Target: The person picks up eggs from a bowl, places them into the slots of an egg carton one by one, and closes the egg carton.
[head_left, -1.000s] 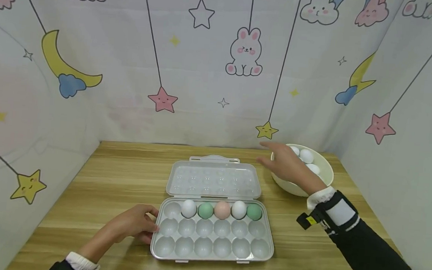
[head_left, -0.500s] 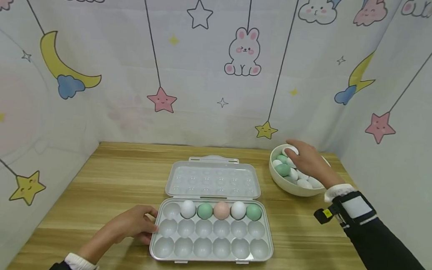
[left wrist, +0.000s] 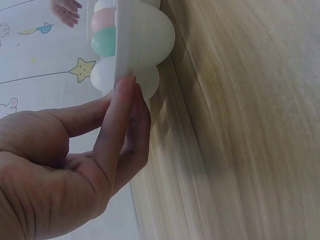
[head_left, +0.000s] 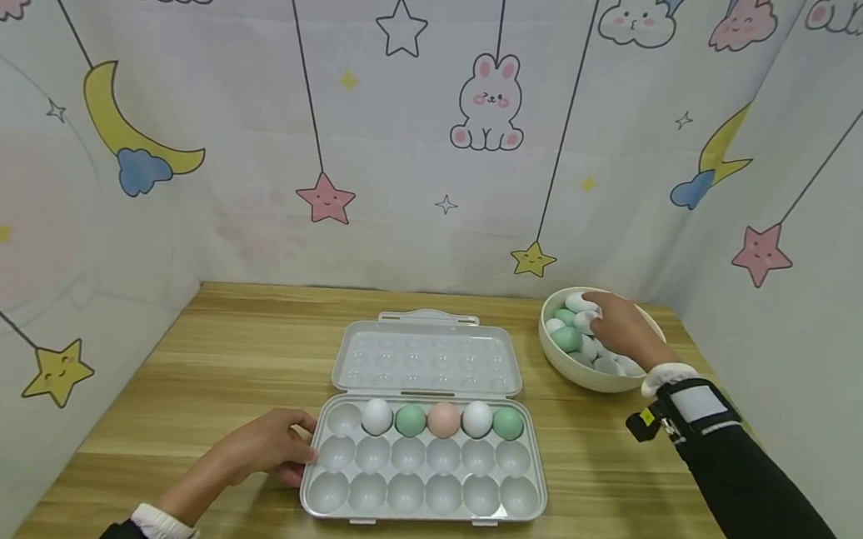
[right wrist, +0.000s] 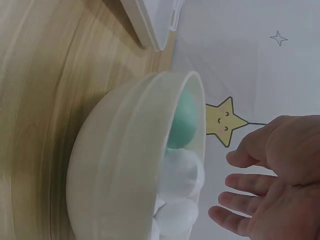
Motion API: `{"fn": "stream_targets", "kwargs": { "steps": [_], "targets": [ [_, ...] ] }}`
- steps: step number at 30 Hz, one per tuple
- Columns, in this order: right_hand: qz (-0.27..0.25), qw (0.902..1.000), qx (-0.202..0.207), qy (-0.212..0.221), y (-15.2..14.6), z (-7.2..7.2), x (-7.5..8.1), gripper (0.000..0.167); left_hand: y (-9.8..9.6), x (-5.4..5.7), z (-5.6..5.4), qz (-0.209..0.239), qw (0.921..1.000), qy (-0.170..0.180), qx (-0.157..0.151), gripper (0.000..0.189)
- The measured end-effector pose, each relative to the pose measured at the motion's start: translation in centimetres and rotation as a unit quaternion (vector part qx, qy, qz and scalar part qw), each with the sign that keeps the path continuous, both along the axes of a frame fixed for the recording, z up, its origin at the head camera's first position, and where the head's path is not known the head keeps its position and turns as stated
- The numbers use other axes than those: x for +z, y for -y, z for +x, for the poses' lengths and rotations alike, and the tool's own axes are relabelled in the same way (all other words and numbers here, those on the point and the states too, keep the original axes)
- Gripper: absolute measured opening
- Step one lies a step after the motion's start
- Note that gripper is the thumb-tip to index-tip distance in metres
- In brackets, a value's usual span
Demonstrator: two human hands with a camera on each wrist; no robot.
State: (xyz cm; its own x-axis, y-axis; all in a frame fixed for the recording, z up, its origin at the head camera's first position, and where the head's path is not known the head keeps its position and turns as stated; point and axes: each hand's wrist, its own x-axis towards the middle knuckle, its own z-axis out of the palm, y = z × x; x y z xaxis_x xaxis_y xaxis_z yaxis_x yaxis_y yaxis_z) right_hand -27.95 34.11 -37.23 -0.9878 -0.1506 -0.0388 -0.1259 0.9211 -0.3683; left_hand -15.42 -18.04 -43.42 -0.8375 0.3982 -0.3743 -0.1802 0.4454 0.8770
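Note:
An egg carton (head_left: 422,515), clear-lidded with rows of round cups, lies open on the table. White, green and pink eggs (head_left: 443,420) sit along its back row. My left hand (head_left: 265,446) pinches the carton's left rim, thumb on the near side, as the left wrist view also shows at the fingertips (left wrist: 125,87). Over the cream bowl (head_left: 582,376) at the back right reaches my right hand (head_left: 623,325), fingers spread right by a white egg (head_left: 582,303). In the right wrist view, that hand (right wrist: 280,185) is apart from the green egg (right wrist: 183,120) and white eggs, its fingers loosely bent.
The carton's raised lid (head_left: 428,359) lies back behind the cups, near the bowl's left side. A printed cloth (head_left: 403,251) hangs behind and at both sides of the wooden table (head_left: 262,333).
My right hand has moved from left of the bowl to over its eggs, then its fingers lowered and drew closer to them. The left hand stays at the carton.

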Motion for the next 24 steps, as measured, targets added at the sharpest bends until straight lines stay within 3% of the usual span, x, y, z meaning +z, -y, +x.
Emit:
{"fn": "stream_targets", "kwargs": {
  "steps": [10, 24],
  "targets": [
    [0.037, 0.9991, -0.002, -0.022, -0.6, -2.2, -2.7, 0.053, 0.0, -0.1, 0.0, -0.004, 1.0, 0.0, 0.002, 0.035],
    [0.035, 0.999, -0.013, -0.025, -0.6, -2.5, -4.2, 0.052, 0.0, -0.3, 0.1, 0.005, 1.0, -0.007, 0.004, 0.035]
  ]
}}
